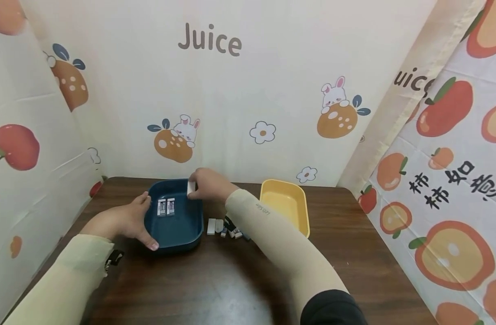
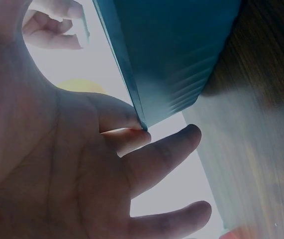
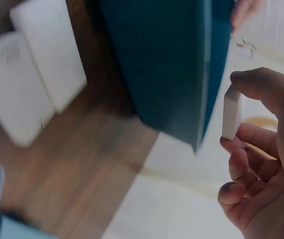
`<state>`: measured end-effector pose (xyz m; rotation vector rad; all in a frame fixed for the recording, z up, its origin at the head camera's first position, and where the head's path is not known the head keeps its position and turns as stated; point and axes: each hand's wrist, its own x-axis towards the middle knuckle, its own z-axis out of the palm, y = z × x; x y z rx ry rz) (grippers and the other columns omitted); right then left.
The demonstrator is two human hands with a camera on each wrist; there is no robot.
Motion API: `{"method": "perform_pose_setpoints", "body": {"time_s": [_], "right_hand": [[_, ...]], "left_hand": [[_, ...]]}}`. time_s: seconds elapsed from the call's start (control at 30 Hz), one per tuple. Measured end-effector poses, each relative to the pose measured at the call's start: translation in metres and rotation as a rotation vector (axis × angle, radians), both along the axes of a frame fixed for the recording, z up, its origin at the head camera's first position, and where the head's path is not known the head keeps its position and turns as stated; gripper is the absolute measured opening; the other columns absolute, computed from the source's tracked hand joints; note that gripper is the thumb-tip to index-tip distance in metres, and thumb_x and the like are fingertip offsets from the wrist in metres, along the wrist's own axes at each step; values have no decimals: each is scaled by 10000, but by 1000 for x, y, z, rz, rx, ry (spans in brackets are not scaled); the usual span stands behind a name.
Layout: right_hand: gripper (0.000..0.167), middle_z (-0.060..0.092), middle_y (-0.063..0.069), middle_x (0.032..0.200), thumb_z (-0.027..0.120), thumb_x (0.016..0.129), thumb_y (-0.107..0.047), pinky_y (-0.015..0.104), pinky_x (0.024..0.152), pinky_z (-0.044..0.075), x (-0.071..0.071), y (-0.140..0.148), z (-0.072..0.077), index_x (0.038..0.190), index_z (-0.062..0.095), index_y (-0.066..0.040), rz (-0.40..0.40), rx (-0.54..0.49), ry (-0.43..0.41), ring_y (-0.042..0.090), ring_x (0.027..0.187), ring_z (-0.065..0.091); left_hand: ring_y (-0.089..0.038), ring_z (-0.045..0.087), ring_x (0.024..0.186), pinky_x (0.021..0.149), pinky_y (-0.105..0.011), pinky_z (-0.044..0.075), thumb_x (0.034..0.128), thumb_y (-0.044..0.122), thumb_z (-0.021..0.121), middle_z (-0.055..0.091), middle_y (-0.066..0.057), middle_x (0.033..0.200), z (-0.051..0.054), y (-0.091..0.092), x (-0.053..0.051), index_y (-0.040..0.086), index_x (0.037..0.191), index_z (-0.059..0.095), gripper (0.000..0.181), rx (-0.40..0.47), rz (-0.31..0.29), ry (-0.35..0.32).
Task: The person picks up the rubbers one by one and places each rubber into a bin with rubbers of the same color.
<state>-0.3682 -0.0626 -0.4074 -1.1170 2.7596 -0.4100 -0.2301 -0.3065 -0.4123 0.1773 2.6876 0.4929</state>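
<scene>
Reaching forward in pale sleeves over a dark wooden surface, with the right forearm angled across, presumably to bring both hands to one blue tray. Spreading the fingers of the left hand around the tray's near left corner, thumb toward the near side, apparently to steady it from outside without grasping; in the left wrist view, touching the rim with only some fingers, with two more standing free. Just right of the tray, apart from it, lying in a loose row of small blocks, partly hidden by the forearm; perhaps set there for easy reach. Inside the tray, toward the left, holding two printed blocks side by side, labels up, maybe aligned to save room. Farther back, pinching a white block between thumb and fingertips of the right hand, over the far right corner and clear of the rim; gripping by the ends, likely for an easy release. To the right, untouched, showing a yellow tray, too covered by the sleeve to tell everything inside. Beyond, backed by a fruit-printed cloth, seemingly hung as a screen.
</scene>
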Motion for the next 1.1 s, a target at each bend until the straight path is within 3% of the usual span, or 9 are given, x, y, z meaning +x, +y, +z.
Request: {"method": "perform_pose_setpoints", "body": {"time_s": [0.37, 0.7, 1.1], "right_hand": [[351, 803, -47, 1132, 855, 1037, -416, 189, 856, 619, 11, -43, -31, 1278, 823, -163, 105, 215, 99, 87, 933, 686], [376, 820, -68, 1221, 846, 1041, -454, 275, 1060, 636, 8, -54, -46, 1333, 820, -218, 86, 331, 149, 106, 1040, 654], [345, 791, -82, 1041, 844, 1041, -468, 228, 867, 648, 9, -60, -48, 1275, 821, -215, 97, 322, 80, 86, 879, 699]], "left_hand": [[-750, 355, 1510, 1156, -845, 468, 661, 677, 1058, -12, -470, 1788, -1, -1, -2, -201, 1714, 116, 1663, -12, 5, -7], [-755, 344, 1521, 1158, -844, 467, 651, 683, 1059, -17, -468, 1790, -1, 0, -3, -199, 1716, 108, 1679, -4, 17, -13], [-757, 334, 1529, 1171, -839, 458, 663, 687, 1047, -30, -456, 1798, 2, 1, 0, -188, 1723, 98, 1671, -9, 10, -12]]}}
